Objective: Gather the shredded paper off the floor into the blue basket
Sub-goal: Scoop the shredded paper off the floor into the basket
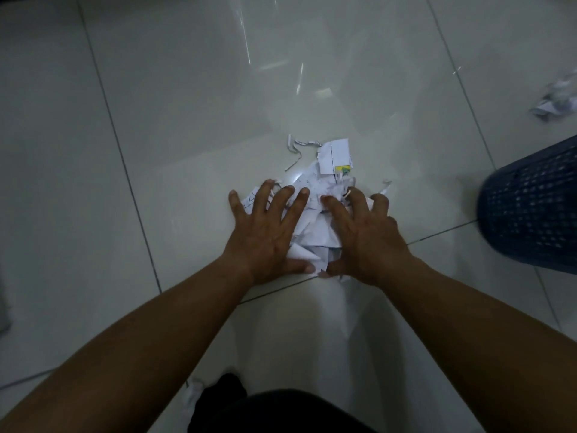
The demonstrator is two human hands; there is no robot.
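Corralling the scraps is where things stand right now. Going left to right: the left hand [268, 232] is flat and spread, fingers fanned out, pressing down on the left edge of the paper pile [315, 210] on the floor [156, 120]. Nothing is pinched in it yet, it's just a wall on that side. The pile sits between both hands, with a bigger printed piece [335, 156] and a few thin curly strips [296, 145] poking out past the fingertips, so those haven't been swept in. The right hand [365, 235] is also open but a bit more clawed, fingers curled over the right side of the heap, thumbs nearly meeting at the near edge.

Looks like the bunching-up step, before any lift. Next move probably calls for squeezing both hands together under the heap, raking in the stray strips, then carrying it right to the blue basket [530, 207], which is near the right edge. Another clump of paper [559, 98] farther right remains on the floor too.
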